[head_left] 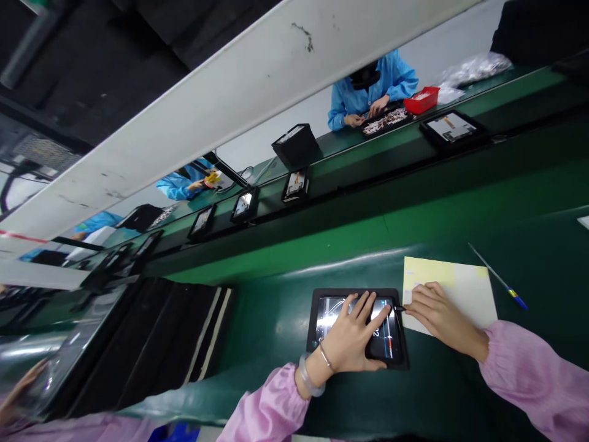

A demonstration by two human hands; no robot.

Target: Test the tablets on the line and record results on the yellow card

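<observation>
A black-framed tablet (322, 313) with a lit screen lies on the green table. My left hand (347, 337) rests on its screen with the fingers spread, touching it. At the tablet's right edge, my right hand (437, 313) pinches a small dark plug (399, 309) that meets the frame. Beneath my right hand lies a pale yellow sheet of paper (473, 288).
A blue-ended screwdriver (513, 294) lies right of the paper. Stacked black trays (151, 337) stand at left, near another person's hand (27, 380). Beyond, a line carries several devices (296, 184); people in blue sit behind it, near a red bin (421, 101).
</observation>
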